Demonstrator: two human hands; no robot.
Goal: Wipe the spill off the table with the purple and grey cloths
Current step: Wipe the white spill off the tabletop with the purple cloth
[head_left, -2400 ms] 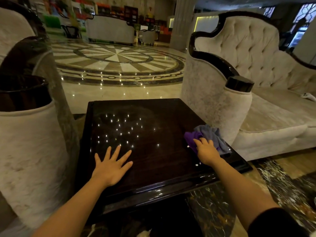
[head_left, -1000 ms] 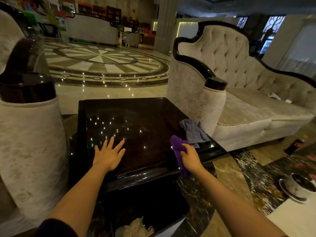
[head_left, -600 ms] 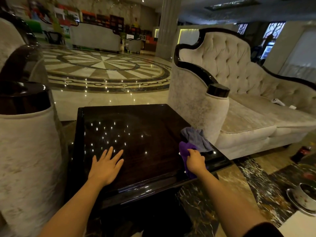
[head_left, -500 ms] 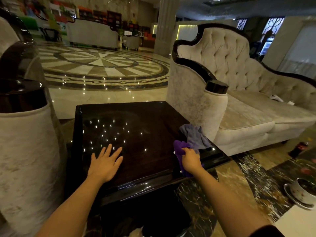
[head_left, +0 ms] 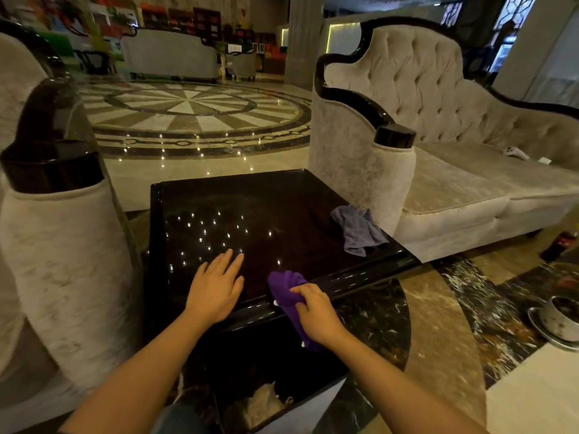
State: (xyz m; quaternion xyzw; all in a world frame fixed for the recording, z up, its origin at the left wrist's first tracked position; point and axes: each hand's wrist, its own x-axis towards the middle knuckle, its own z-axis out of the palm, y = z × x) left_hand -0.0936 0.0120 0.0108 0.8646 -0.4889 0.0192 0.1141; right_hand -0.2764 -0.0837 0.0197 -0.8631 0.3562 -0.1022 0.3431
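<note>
The dark glossy table (head_left: 250, 198) stands between two pale sofas. My right hand (head_left: 316, 314) grips the bunched purple cloth (head_left: 286, 288) at the table's near edge, with part of the cloth hanging down past the edge. The grey cloth (head_left: 358, 230) lies crumpled and alone at the table's right edge. My left hand (head_left: 216, 289) rests flat on the tabletop with fingers spread, just left of the purple cloth. Small bright specks on the surface are light reflections; I cannot make out the spill itself.
A bin (head_left: 282, 399) with crumpled white paper sits on the floor below the table's near edge. A sofa arm (head_left: 391, 183) stands close to the table's right side, another sofa arm (head_left: 56, 245) on the left. A cup on a saucer (head_left: 560, 321) sits at the far right.
My right hand has carried the purple cloth away from the grey cloth, leftwards along the near edge toward my left hand. The left hand has stayed flat on the table.
</note>
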